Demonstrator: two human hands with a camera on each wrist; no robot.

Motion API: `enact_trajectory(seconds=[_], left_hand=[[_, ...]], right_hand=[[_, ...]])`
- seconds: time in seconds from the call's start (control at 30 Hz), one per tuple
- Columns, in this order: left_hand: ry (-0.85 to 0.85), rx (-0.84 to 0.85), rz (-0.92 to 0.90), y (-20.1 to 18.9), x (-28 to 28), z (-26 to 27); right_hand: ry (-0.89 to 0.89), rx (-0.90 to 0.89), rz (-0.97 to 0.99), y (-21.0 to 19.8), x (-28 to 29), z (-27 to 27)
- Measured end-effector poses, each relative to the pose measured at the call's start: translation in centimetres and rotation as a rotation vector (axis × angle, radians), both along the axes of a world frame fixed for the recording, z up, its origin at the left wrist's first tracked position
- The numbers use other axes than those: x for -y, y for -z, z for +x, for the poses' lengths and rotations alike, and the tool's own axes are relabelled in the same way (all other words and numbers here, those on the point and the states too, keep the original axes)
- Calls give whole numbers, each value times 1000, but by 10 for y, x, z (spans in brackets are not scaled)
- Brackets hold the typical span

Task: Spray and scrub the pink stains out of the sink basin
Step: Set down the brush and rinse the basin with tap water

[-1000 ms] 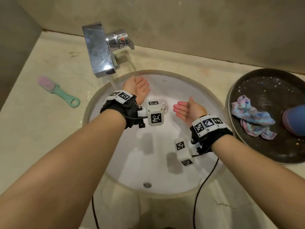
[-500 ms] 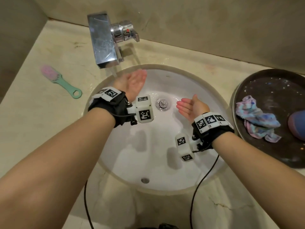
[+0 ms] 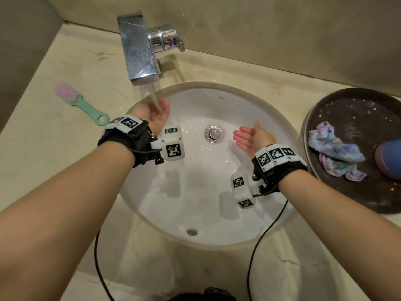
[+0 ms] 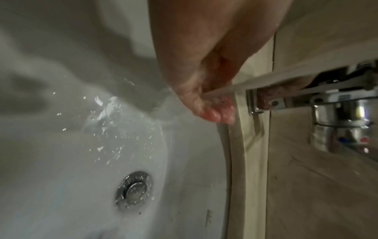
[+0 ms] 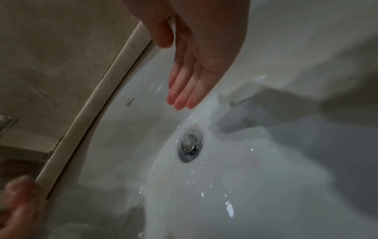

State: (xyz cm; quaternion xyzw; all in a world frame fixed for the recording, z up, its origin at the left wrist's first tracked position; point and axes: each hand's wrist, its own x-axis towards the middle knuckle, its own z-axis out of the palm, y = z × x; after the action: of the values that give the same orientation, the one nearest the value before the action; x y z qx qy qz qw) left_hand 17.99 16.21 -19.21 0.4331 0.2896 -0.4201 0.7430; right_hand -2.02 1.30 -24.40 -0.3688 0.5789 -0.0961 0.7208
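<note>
1. Rinsing at the basin (image 3: 217,84), you hold your left hand (image 3: 158,115) palm-up under the stream (image 3: 154,97) running from the tap (image 3: 138,51).
2. Your left fingers (image 4: 212,111) lie close together and loosely cupped, gripping nothing. Water strikes the palm and fingers and spills off into the bowl.
3. Your right hand (image 3: 252,136) hovers empty over the right side of the basin. Its fingers (image 5: 184,90) are straight, pressed together and look wet.
4. The stream lies to the left of your right fingertips, which point roughly toward it, and the drain (image 3: 213,134) sits below and between the two.
5. The stream's long axis runs steeply down from the spout at the basin's back-left rim, leaning a little toward the middle of the bowl.
6. Your left hand is the nearer one, being already in the water, while your right is well apart from it.
7. To rinse the right hand, you would likely sweep it leftward over the drain, along the line the fingers already point, and turn the palm up as it meets the flow.
8. On the counter (image 3: 54,148) left of the basin lies a brush (image 3: 82,104). At right, a cloth (image 3: 335,153) sits in a dark tray (image 3: 325,192). Neither hand is near them.
</note>
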Motion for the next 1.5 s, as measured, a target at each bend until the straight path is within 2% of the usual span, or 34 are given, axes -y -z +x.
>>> enact_trajectory(seconds=[0.13, 0.23, 0.37, 0.6, 0.8, 0.87, 0.97, 1.2, 1.33, 1.43, 1.5], left_hand=[[421, 81, 137, -7, 7, -7], [564, 105, 258, -5, 1, -9], [537, 209, 469, -2, -23, 3], [490, 358, 474, -13, -65, 24], [219, 515, 476, -13, -97, 41], [181, 504, 460, -10, -111, 45], [213, 477, 428, -4, -127, 50], [261, 490, 287, -2, -140, 52], [250, 458, 288, -2, -141, 53], [239, 433, 311, -4, -138, 53], [240, 426, 322, -5, -137, 53]], right_hand=[[-19, -4, -9, 0, -3, 1], [-37, -17, -24, -2, -6, 4], [-59, -3, -7, -7, -13, 13], [-129, 66, 65, -19, -40, 52], [-234, 143, 137, -33, -70, 95], [-264, 172, 145, -35, -78, 108], [-279, 210, 166, -37, -86, 123], [-231, 254, 265, -31, -88, 147], [-227, 267, 259, -30, -89, 155], [-371, 285, 195, -32, -97, 157], [-652, 203, 195, -29, -108, 149]])
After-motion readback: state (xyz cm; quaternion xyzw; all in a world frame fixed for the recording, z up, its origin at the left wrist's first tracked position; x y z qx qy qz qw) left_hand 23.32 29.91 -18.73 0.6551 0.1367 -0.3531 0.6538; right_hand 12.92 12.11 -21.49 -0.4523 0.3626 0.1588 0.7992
